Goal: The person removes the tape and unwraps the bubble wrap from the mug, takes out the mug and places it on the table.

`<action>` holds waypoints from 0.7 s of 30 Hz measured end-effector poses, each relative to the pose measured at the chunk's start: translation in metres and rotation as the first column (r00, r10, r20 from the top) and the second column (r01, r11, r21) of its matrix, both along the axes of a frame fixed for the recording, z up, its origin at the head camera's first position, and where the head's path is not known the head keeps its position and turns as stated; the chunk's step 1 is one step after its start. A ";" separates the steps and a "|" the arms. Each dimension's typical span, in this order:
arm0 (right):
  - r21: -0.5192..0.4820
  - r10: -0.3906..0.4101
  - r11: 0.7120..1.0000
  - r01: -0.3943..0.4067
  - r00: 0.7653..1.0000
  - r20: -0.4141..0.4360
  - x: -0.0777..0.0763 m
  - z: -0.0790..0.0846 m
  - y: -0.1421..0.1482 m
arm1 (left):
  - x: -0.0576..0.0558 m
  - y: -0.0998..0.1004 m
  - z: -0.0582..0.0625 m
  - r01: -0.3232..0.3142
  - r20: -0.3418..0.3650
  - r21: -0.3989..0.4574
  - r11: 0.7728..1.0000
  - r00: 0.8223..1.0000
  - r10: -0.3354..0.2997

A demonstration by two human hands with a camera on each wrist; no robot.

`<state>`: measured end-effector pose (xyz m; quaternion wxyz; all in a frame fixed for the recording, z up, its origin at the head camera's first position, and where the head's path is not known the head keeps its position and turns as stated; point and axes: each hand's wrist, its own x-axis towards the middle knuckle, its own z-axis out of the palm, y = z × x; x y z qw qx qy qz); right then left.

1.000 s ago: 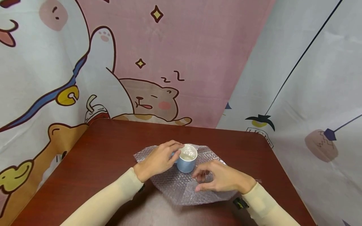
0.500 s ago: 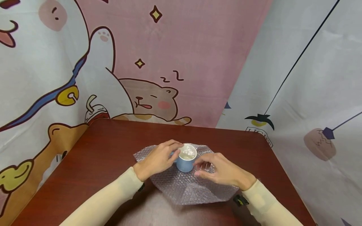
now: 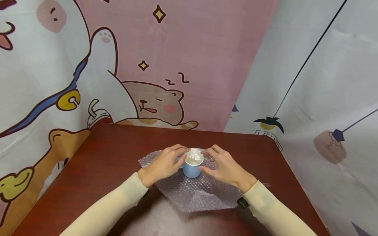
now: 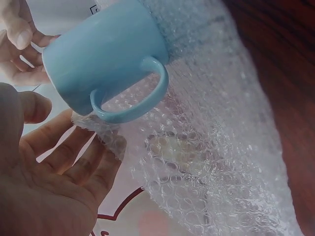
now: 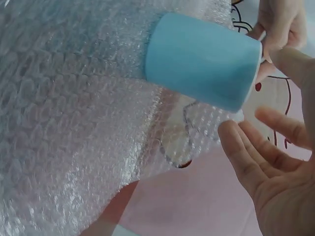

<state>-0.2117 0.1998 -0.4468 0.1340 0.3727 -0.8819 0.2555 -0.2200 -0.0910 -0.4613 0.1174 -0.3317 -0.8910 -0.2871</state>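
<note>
A light blue mug [image 3: 192, 171] with a white inside stands upright on a sheet of bubble wrap [image 3: 203, 200]. Its handle [image 4: 135, 105] points toward my left hand [image 3: 162, 165]. That hand is beside the mug's rim; in the left wrist view its fingers are gently bent and touch a corner of the wrap, the thumb apart from them. My right hand [image 3: 227, 168] is at the mug's other side, fingers stretched toward the far edge of the wrap. In the right wrist view its fingertips [image 5: 229, 132] lie by the wrap just past the rim. Neither hand grips the mug.
A dark red-brown table [image 3: 118, 150] lies underneath, its far edge against a hanging cartoon-print cloth [image 3: 206, 65]. A small clear strip [image 3: 265, 184] lies on the table right of the wrap. A dark wrist device [image 3: 243, 202] shows under the right sleeve.
My right hand has moved up and left, from in front of the mug's right side to near its rim. The left hand has stayed almost in place. The view has shifted slightly.
</note>
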 end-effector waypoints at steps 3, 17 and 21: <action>-0.015 -0.016 1.000 0.016 0.999 -0.036 -0.001 -0.004 -0.004 | -0.001 -0.001 0.000 0.007 0.004 0.001 1.000 1.000 -0.007; -0.050 -0.043 0.998 0.034 0.982 -0.186 -0.004 -0.026 -0.016 | 0.001 0.000 0.002 0.001 0.024 -0.018 1.000 1.000 -0.001; -0.072 -0.061 0.996 0.046 0.973 -0.221 -0.006 -0.028 -0.020 | 0.003 -0.001 0.004 0.002 0.039 -0.027 1.000 0.999 -0.001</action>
